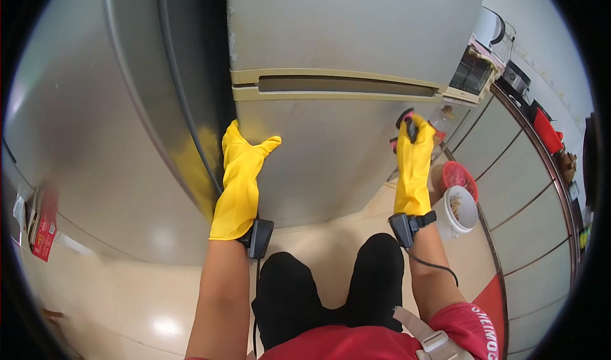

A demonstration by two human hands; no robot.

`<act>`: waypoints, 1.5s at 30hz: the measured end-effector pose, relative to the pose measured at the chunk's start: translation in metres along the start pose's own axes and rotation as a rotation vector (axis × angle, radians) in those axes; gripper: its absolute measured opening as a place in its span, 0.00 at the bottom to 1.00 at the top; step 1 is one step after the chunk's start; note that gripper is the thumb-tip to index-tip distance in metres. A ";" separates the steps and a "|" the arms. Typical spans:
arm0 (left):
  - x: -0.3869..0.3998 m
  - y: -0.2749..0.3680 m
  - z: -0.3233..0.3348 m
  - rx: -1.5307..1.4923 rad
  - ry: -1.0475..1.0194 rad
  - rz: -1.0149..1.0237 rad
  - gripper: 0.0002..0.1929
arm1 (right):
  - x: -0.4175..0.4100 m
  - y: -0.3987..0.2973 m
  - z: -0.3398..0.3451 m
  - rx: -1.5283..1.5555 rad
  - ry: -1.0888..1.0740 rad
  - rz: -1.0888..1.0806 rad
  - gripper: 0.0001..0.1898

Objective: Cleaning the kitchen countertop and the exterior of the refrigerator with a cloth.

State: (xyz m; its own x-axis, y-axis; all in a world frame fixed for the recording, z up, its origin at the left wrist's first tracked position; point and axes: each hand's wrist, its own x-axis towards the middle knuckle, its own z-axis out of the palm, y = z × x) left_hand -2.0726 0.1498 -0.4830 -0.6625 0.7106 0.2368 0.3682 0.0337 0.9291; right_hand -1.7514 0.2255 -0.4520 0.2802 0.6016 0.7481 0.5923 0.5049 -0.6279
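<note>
A grey refrigerator (315, 155) with a cream handle strip (343, 95) between its two doors stands before me. My left hand (243, 174), in a yellow rubber glove, rests at the left edge of the lower door, thumb spread from the fingers, holding nothing visible. My right hand (415, 162), gloved the same way, is at the lower door's right side. Its fingers are closed on a small black and pink object (406, 119); what it is cannot be told. A second pink and black piece (394, 144) shows just left of this hand. Both wrists wear black strapped devices.
A large silver appliance (133, 169) stands close on the left. At the right are a white bucket (458, 214), a red basin (460, 176), a plastic bottle (441, 119), a toaster oven (472, 71) and a long counter with panelled cabinets (522, 207).
</note>
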 end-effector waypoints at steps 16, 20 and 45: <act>0.000 -0.007 0.017 0.120 0.077 0.043 0.45 | -0.021 -0.070 0.061 0.033 -0.487 -1.035 0.18; 0.016 -0.016 0.013 -0.319 -0.095 0.097 0.35 | -0.041 -0.147 0.107 0.059 -0.480 -1.189 0.14; -0.002 -0.003 0.010 0.171 0.131 0.155 0.35 | 0.000 -0.072 0.049 -0.045 0.017 -0.668 0.07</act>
State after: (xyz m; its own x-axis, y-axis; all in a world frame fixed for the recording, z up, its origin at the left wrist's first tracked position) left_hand -2.0658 0.1551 -0.4891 -0.6643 0.6197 0.4181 0.5695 0.0573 0.8200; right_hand -1.8308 0.2192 -0.4172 -0.1456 0.1589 0.9765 0.6739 0.7385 -0.0197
